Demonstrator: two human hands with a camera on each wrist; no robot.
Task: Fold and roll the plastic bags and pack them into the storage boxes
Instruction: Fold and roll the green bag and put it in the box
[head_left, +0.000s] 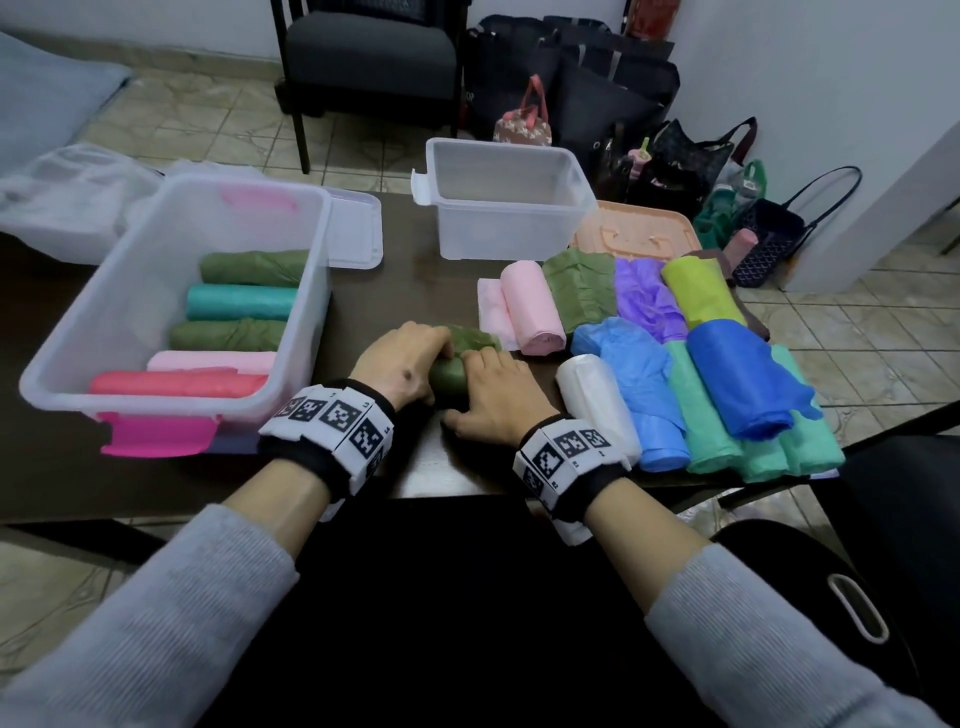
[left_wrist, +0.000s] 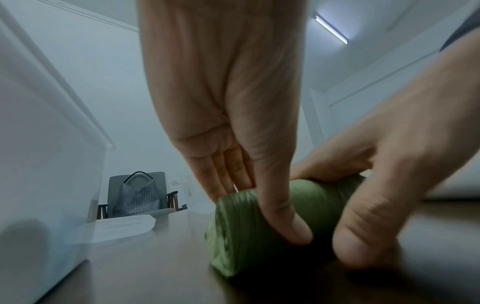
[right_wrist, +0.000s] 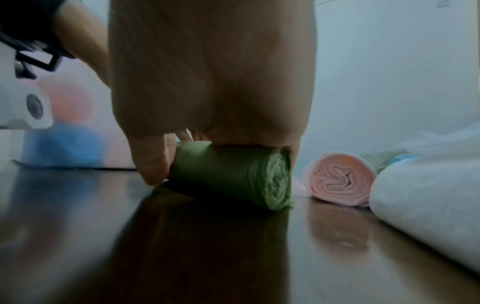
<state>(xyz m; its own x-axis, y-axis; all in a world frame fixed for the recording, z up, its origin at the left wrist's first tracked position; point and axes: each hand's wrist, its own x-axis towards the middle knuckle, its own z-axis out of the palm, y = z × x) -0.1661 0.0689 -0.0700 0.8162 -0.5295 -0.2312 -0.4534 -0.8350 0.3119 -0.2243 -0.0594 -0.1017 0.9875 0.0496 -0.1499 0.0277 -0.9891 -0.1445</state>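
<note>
An olive-green bag roll (head_left: 451, 373) (left_wrist: 233, 226) (right_wrist: 233, 170) lies on the dark table in front of me, with a short unrolled tail (head_left: 475, 338) on its far side. My left hand (head_left: 400, 358) (left_wrist: 223, 102) grips its left half, fingers over the top and thumb on the near side. My right hand (head_left: 493, 395) (right_wrist: 207, 72) grips the right half the same way. The left storage box (head_left: 130, 291) with pink latches holds several rolled bags. A second clear box (head_left: 452, 218) stands empty at the back.
To the right lie several rolls and loose bags: a pink roll (head_left: 532, 306) (right_wrist: 340, 179), a white roll (head_left: 597, 410) (right_wrist: 428, 205), then green, purple, yellow, blue and teal ones. A peach lid (head_left: 639, 228) and a clear lid (head_left: 358, 228) lie by the boxes. Beyond the table stand a chair and handbags.
</note>
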